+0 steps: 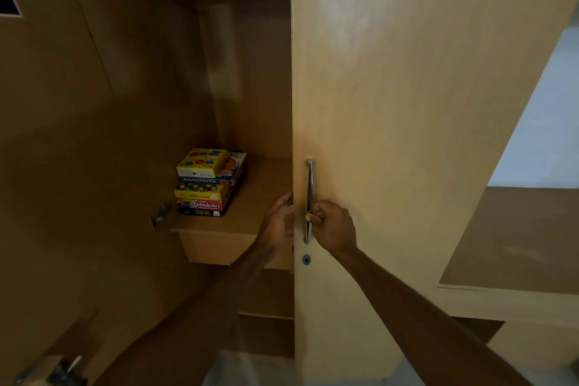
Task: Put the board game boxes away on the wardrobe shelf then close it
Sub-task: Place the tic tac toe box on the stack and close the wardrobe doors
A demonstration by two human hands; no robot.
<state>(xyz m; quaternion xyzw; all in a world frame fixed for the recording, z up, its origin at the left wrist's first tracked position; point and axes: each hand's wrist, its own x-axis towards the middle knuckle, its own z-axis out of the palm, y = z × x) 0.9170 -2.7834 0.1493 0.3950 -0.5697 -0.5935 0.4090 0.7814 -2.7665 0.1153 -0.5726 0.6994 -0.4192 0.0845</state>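
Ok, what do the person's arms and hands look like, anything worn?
No sleeves show: the left forearm and right forearm are bare to the frame edge. The left hand and right hand have no gloves, and no watch, bracelet or ring is visible.

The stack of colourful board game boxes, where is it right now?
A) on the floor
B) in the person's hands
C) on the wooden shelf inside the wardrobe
C: the stack of colourful board game boxes rests on the wooden wardrobe shelf. The right hand grips the silver metal door handle, and the left hand holds the light wooden door by its edge.
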